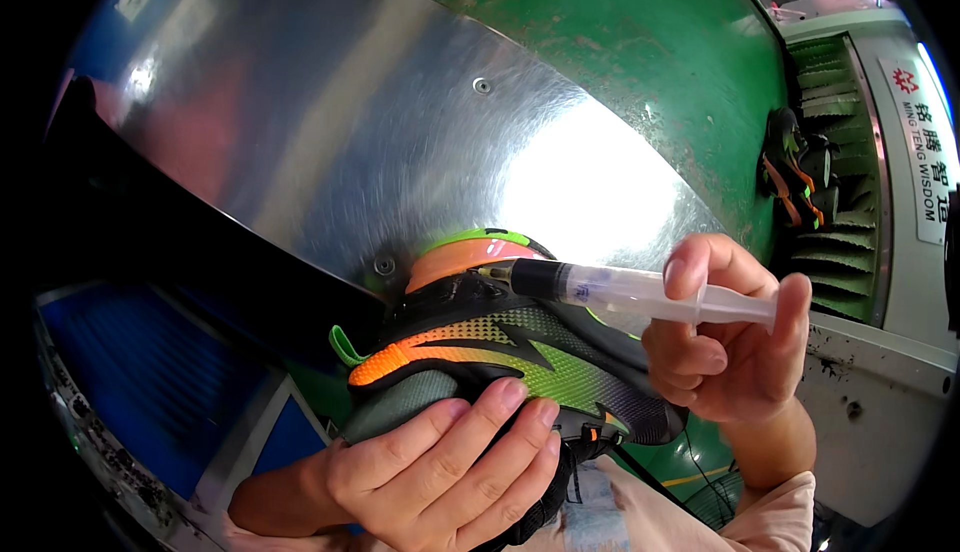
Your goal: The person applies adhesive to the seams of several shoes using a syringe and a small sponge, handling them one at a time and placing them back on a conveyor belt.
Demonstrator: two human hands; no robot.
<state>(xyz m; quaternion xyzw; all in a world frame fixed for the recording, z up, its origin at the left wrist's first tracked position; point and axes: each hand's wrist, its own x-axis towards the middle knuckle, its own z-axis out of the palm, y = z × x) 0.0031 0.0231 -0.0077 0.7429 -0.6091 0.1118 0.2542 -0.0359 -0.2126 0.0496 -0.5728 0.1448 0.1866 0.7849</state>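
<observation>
A sneaker [520, 352] in black, orange and green is held on its side, sole edge away from me, collar and black laces toward me. My left hand [450, 467] grips it from the near side, fingers along the collar and lace area. Between the fingers of my right hand [735, 342] is a clear plastic syringe [635, 290] with dark liquid at its front end. Its tip touches or nearly touches the sole edge, beside the orange-pink translucent heel part [462, 260]. The thumb and fingers lie around the barrel and plunger end.
A shiny metal plate [330, 122] with screws extends behind the sneaker. Beyond it runs a green surface [640, 52] with more shoes [797, 172] at the right, by a machine opening with green strip curtains [835, 77]. A blue panel [150, 382] stands at the left.
</observation>
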